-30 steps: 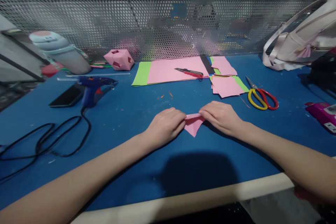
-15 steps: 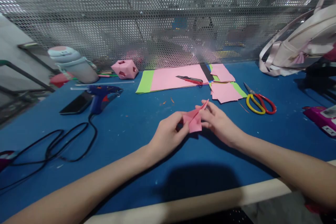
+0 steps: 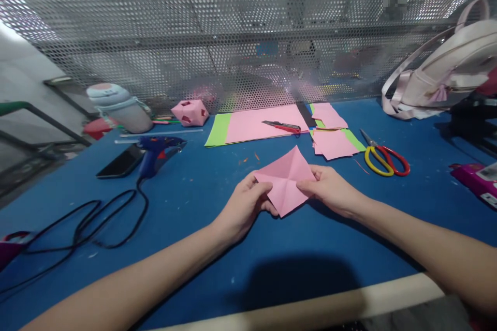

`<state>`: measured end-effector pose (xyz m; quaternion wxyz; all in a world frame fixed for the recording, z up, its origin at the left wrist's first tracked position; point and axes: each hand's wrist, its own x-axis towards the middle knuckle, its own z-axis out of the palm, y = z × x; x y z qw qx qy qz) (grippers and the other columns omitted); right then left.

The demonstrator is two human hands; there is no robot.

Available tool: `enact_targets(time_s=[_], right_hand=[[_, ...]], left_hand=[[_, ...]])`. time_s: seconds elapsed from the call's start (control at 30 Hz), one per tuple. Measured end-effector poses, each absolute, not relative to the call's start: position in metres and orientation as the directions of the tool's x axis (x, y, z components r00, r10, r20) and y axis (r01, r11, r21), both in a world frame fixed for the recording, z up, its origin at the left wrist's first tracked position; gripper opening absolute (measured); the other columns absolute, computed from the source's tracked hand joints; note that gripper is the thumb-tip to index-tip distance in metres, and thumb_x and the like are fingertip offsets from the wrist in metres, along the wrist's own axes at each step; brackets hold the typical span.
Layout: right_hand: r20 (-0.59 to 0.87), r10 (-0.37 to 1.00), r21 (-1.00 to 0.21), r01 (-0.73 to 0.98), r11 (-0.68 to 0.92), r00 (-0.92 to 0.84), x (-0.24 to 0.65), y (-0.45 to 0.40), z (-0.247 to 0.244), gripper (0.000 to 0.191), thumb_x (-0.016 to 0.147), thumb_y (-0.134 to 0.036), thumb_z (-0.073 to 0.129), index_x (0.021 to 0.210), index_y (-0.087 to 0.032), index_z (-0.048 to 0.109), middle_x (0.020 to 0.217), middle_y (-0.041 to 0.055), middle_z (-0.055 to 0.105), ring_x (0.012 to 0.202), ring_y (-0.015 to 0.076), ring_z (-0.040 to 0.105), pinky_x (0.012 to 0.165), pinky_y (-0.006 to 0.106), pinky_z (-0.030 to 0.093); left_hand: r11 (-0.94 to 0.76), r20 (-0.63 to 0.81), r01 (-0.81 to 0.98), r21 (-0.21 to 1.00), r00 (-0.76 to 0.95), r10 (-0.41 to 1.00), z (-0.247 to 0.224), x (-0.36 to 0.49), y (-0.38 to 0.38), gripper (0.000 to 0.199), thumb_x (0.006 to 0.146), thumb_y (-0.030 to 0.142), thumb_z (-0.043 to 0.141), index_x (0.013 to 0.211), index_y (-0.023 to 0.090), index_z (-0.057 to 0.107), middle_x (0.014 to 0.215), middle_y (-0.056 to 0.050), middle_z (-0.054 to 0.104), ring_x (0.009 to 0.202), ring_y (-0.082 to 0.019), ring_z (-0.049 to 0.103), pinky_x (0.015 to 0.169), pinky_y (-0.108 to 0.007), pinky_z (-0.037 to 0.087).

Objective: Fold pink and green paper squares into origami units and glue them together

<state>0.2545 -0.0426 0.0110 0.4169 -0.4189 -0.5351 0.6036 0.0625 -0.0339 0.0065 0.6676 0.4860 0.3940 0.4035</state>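
A square of pink paper [image 3: 288, 180] with crossing crease lines is held spread out above the blue table, one corner toward me. My left hand [image 3: 248, 201] pinches its left corner, thumb on top and fingers beneath. At the right corner my right hand [image 3: 326, 187] grips it the same way. Beyond it lie long pink and green sheets [image 3: 248, 125] with a red utility knife [image 3: 282, 127] on top. Smaller cut pink squares [image 3: 333, 144] are stacked to the right of these.
Scissors [image 3: 382, 159] with yellow and red handles lie at right. To the left are a blue glue gun [image 3: 153, 154] with a looping cord, a phone [image 3: 120, 160], a bottle [image 3: 118, 108] and a folded pink paper ball [image 3: 190, 113]. A backpack [image 3: 446, 72] leans by the perforated metal screen [image 3: 240, 20].
The pink paper, folded up between my fingers before, is now opened out into a flat square. My hands have moved slightly apart to its opposite corners.
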Motion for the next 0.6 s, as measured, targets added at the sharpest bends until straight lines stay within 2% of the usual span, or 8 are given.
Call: enact_targets(time_s=[0.1,0.2,0.33,0.43,0.5,0.6], right_hand=[[-0.066,0.947,-0.997,-0.010,-0.073,-0.313,0.256,-0.043,0.012,0.029,0.072,-0.022,0.058,0.099,-0.014,0.062,0.087,0.0044,0.067,0.074,0.0159,0.061,0.068,0.028,0.048],[-0.063,0.949,-0.995,0.092,-0.036,-0.310,0.261,-0.042,0.015,0.019,0.073,-0.022,0.056,0.090,-0.016,0.061,0.078,0.0014,0.065,0.065,0.0135,0.059,0.060,0.025,0.046],[-0.079,0.924,-0.942,0.332,0.054,-0.374,0.271,-0.039,0.020,0.006,0.075,-0.021,0.052,0.073,-0.017,0.055,0.059,-0.0031,0.055,0.052,0.0109,0.052,0.051,0.023,0.040],[-0.043,0.924,-0.850,0.499,0.166,-0.381,0.278,-0.036,0.019,0.009,0.075,-0.022,0.052,0.068,-0.017,0.052,0.060,-0.0037,0.052,0.054,0.0102,0.048,0.050,0.022,0.035],[0.005,0.928,-0.784,0.574,0.236,-0.373,0.280,-0.033,0.016,0.010,0.076,-0.022,0.052,0.067,-0.017,0.052,0.062,-0.0039,0.051,0.056,0.0101,0.046,0.051,0.023,0.033],[0.106,0.914,-0.678,0.644,0.355,-0.392,0.281,-0.030,0.010,0.009,0.075,-0.019,0.053,0.066,-0.017,0.054,0.067,-0.0028,0.051,0.063,0.0111,0.046,0.057,0.024,0.035]], left_hand=[[0.227,-0.152,-0.150,0.962,0.398,0.905,0.005,0.062,-0.032,0.028,0.080,0.031,0.059,0.103,0.015,0.055,0.074,-0.002,0.062,0.057,-0.013,0.060,0.050,-0.027,0.054],[0.203,-0.140,-0.106,0.974,0.426,0.894,0.007,0.060,-0.031,0.023,0.081,0.032,0.059,0.095,0.013,0.058,0.074,-0.003,0.063,0.055,-0.012,0.059,0.051,-0.027,0.053],[0.002,-0.061,0.153,0.988,0.379,0.923,0.009,0.054,-0.025,0.022,0.081,0.033,0.059,0.092,0.014,0.059,0.072,0.000,0.060,0.050,-0.009,0.053,0.049,-0.023,0.045],[-0.203,0.041,0.380,0.903,0.393,0.919,0.008,0.048,-0.019,0.018,0.081,0.031,0.056,0.089,0.016,0.062,0.073,-0.001,0.062,0.062,-0.012,0.056,0.058,-0.025,0.045],[-0.329,0.109,0.464,0.822,0.439,0.892,0.006,0.045,-0.016,0.017,0.082,0.028,0.053,0.087,0.017,0.064,0.079,-0.002,0.065,0.072,-0.015,0.058,0.066,-0.028,0.045],[-0.471,0.185,0.551,0.689,0.494,0.849,0.003,0.042,-0.014,0.014,0.082,0.022,0.050,0.085,0.017,0.063,0.080,-0.002,0.065,0.074,-0.015,0.057,0.068,-0.029,0.044]])
